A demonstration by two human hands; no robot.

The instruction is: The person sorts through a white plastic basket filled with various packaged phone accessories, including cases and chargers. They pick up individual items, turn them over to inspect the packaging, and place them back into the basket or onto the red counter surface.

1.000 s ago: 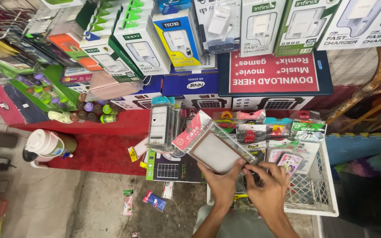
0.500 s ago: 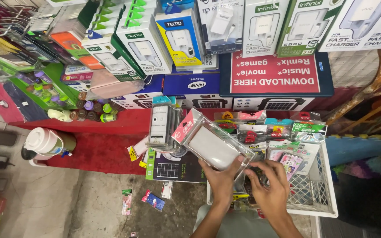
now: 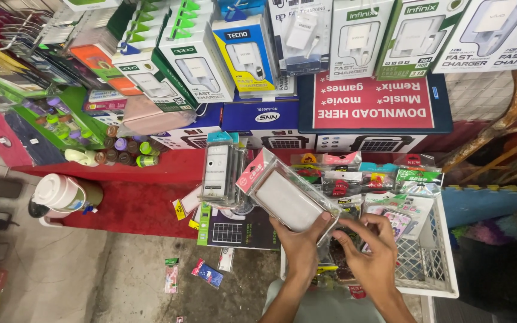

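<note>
The left hand [image 3: 299,248] grips the lower end of a clear plastic packet [image 3: 288,194] holding a pale phone case, fingers wrapped under it and the thumb laid on its front near the bottom corner. The packet tilts up and to the left, and its pink card header sits at the top end, just beside a second hanging packet [image 3: 222,173] with a light blue top. The right hand [image 3: 373,254] is close to the left one, its fingers curled and its fingertips at the packet's lower right edge; whether they actually pinch the plastic cannot be told. Both hands hover over the near left corner of a white wire basket [image 3: 435,263], which is packed with more small packets [image 3: 384,179] with red, pink and green headers standing in rows. Under the held packet lies a flat dark box [image 3: 234,230] with a green edge, resting on the red cloth [image 3: 139,206] of the stall. Further left on the cloth stands a white and dark flask [image 3: 61,194]. Behind everything a row of charger boxes [image 3: 306,36] leans against the wall above a red sign [image 3: 372,98]. On the grey floor [image 3: 91,275] lie a few small loose packets [image 3: 206,274].
</note>
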